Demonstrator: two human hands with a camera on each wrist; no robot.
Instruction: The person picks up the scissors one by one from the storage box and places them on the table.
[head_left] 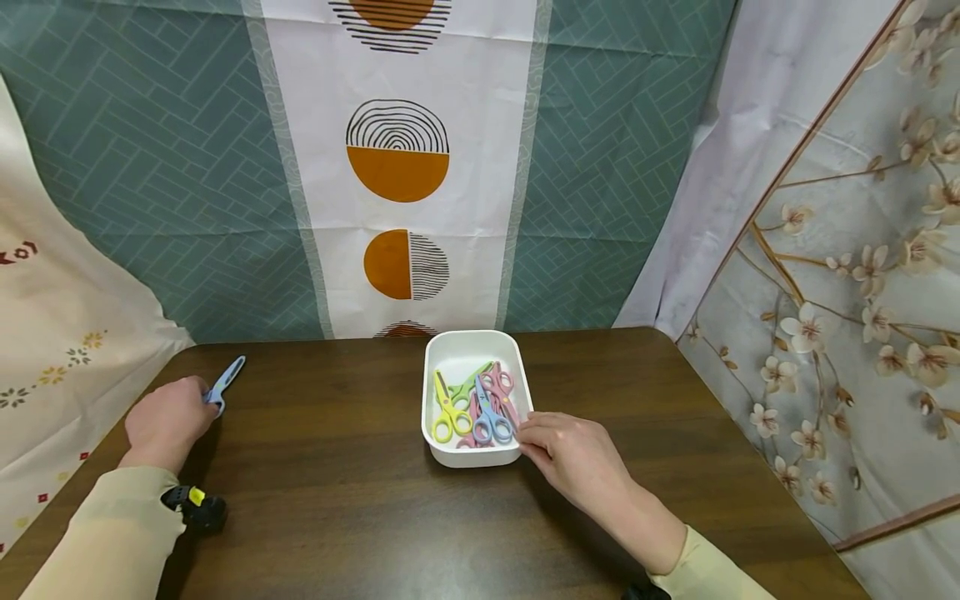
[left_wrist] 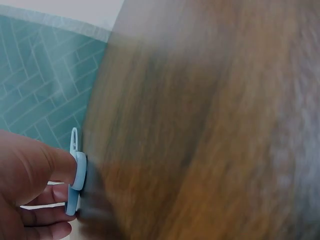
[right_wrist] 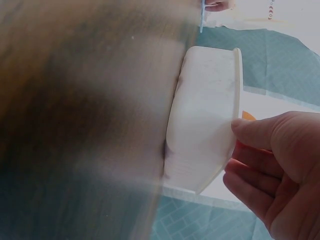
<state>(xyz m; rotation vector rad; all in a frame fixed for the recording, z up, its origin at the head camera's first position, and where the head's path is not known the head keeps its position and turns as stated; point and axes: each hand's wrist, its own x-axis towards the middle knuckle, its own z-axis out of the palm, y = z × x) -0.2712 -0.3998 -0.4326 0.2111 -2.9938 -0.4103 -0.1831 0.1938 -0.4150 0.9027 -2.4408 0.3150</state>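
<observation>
At the table's left side, my left hand (head_left: 168, 421) pinches a pair of blue scissors (head_left: 227, 379) by the handles, blades pointing away. In the left wrist view the thumb presses on one handle loop of these scissors (left_wrist: 80, 171), and the fingers lie behind. My right hand (head_left: 577, 458) grips the front right corner of a white plastic bin (head_left: 471, 457) by its rim. The right wrist view has the thumb on the rim of the bin (right_wrist: 205, 105). Inside the bin lie yellow scissors (head_left: 444, 408), blue scissors (head_left: 491, 421), pink scissors (head_left: 501, 385) and green scissors (head_left: 472, 382), partly overlapping.
The bin stands near the back edge of a dark brown wooden table (head_left: 337, 467). Behind the table hangs a green and white patterned cloth (head_left: 600, 208). Floral fabric (head_left: 825, 375) borders the right side, and a cream cloth (head_left: 67, 333) the left.
</observation>
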